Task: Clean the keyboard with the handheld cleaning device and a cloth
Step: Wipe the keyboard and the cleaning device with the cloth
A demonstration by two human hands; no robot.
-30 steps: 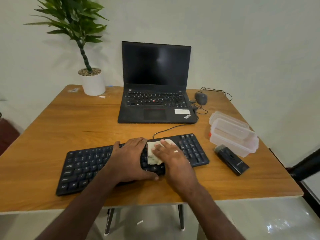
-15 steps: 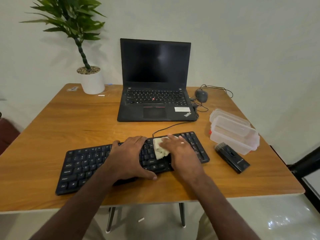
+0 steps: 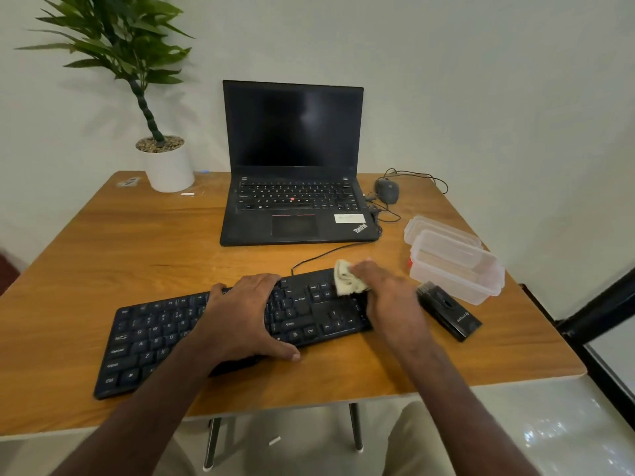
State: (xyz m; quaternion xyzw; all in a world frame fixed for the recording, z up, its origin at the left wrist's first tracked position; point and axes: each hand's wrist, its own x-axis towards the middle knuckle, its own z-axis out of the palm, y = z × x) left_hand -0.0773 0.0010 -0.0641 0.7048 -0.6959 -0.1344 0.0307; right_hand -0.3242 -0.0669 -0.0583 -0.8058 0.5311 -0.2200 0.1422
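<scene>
Centre frame: left hand [image 3: 245, 316] spread flat, steadying the black keyboard [image 3: 220, 331]. Right hand [image 3: 388, 297] pinches the cloth [image 3: 347, 278], seemingly wiping the keyboard's right end. Cleaning device [image 3: 448, 310] lies unused at right.

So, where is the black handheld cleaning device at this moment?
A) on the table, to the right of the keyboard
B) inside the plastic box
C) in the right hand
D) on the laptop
A: the cleaning device lies on the table right of the keyboard, while the right hand holds the cloth.
</scene>
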